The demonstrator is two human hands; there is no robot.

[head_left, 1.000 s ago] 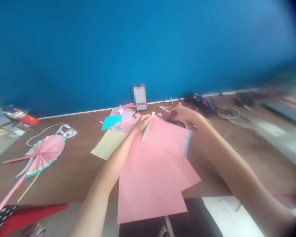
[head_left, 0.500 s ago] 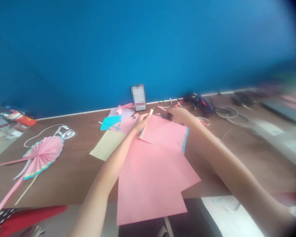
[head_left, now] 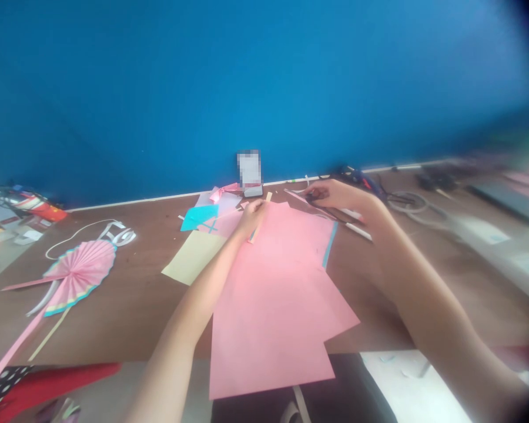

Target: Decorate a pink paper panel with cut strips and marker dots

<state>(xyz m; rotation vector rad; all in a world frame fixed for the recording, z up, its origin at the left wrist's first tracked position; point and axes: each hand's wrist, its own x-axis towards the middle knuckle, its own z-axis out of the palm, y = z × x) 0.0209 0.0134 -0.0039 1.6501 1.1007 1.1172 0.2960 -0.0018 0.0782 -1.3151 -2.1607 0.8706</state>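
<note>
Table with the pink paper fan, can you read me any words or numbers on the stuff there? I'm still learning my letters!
No words, numbers or brands can be read here.
The upright card by the blue wall: blocked out in fuzzy squares, so unreadable.
The red and white packet at the far left: too blurred to read.
The pale sheets at the right: faint blue marks, too blurred to read.

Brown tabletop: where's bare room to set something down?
Bare brown tabletop shows between the pink pleated paper fan and the large pink paper sheet, and right of that sheet. Crowded around the cyan paper diamond by the left hand.
</note>
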